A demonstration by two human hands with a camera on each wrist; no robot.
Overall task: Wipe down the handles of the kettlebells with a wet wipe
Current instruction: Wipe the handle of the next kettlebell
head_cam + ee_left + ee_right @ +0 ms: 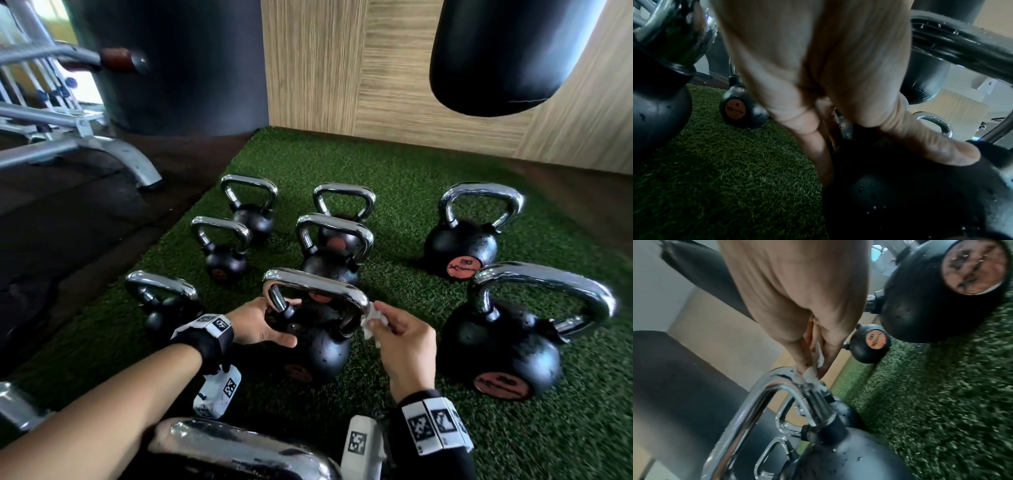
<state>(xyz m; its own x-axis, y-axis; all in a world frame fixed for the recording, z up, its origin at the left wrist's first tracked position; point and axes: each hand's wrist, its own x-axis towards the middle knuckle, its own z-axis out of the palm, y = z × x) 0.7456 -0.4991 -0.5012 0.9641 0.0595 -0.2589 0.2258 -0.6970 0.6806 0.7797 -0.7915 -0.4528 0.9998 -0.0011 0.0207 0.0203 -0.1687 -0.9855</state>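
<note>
A black kettlebell (318, 346) with a chrome handle (318, 286) stands on the green turf in front of me. My left hand (274, 323) grips it at the left foot of the handle, fingers behind and thumb on the black body (910, 194). My right hand (383, 317) pinches a crumpled white wet wipe (371, 325) against the right bend of the handle. In the right wrist view the wipe (812, 374) sits pressed on the wet chrome handle (764, 394).
Several other kettlebells stand around on the turf (411, 178), the biggest at right (503, 356) and back right (460, 246). Another chrome handle (239, 448) is just below my arms. A black punching bag (513, 54) hangs top right. A metal bench frame (85, 144) stands at left.
</note>
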